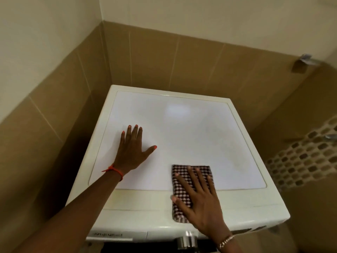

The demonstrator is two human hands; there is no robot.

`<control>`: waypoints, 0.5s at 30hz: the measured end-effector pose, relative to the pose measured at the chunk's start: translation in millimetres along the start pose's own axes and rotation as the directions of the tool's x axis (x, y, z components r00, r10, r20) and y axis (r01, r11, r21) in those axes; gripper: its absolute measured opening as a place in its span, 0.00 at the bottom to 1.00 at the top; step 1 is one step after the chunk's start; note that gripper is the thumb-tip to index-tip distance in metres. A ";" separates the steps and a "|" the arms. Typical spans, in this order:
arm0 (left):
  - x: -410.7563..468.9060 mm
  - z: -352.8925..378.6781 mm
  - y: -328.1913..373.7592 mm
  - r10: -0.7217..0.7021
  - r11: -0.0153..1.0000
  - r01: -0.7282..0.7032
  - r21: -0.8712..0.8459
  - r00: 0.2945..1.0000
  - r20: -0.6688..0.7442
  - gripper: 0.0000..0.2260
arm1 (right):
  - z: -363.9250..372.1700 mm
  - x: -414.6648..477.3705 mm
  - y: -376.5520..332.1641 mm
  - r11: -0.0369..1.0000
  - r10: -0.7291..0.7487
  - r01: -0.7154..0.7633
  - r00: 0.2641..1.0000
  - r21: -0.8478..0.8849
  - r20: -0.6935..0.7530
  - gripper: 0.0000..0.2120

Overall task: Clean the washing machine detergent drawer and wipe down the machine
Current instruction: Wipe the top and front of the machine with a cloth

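The white washing machine (182,125) fills the middle of the view, seen from above. My left hand (132,152) rests flat on its top panel at the left, fingers spread, holding nothing. My right hand (198,198) presses flat on a folded brown-and-white checked cloth (182,193) near the top's front edge, right of centre. The detergent drawer front (116,234) shows at the machine's front left, closed. A silver dial (187,239) sits just below my right wrist.
Tan tiled walls (155,61) close in behind and on both sides of the machine, leaving narrow gaps. A mosaic tile strip (300,161) and a metal fitting (306,60) are on the right wall.
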State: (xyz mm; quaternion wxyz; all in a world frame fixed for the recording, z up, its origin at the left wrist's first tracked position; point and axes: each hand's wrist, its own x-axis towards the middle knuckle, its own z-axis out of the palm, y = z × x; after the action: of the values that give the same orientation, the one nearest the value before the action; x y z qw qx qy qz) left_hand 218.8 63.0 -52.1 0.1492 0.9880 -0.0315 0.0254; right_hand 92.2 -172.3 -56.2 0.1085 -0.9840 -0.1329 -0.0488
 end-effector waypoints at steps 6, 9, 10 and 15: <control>38.3 8.8 3.3 0.063 0.998 -0.063 0.025 0.998 -0.007 0.57 | 5.8 89.5 36.2 0.981 0.192 -0.193 0.981 -0.022 -0.028 0.37; 52.1 13.0 6.9 0.088 0.996 -0.087 0.031 0.996 -0.012 0.54 | 11.9 142.5 32.2 0.989 0.144 -0.144 0.989 -0.022 -0.014 0.38; 55.8 15.2 7.7 0.090 0.995 -0.090 0.031 0.996 -0.005 0.53 | 13.5 151.8 30.1 0.995 0.100 -0.100 0.995 -0.020 0.003 0.37; 62.3 26.5 5.6 0.080 0.995 -0.080 0.064 0.997 0.012 0.44 | 14.2 133.1 45.8 0.992 -0.113 0.112 0.994 -0.050 0.001 0.29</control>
State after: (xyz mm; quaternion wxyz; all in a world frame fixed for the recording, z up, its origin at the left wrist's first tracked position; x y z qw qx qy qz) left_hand 281.6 46.4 -72.0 0.1162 0.9903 -0.0709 0.0278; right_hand 233.4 -178.8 -62.5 0.0811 -0.9773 -0.1868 -0.0590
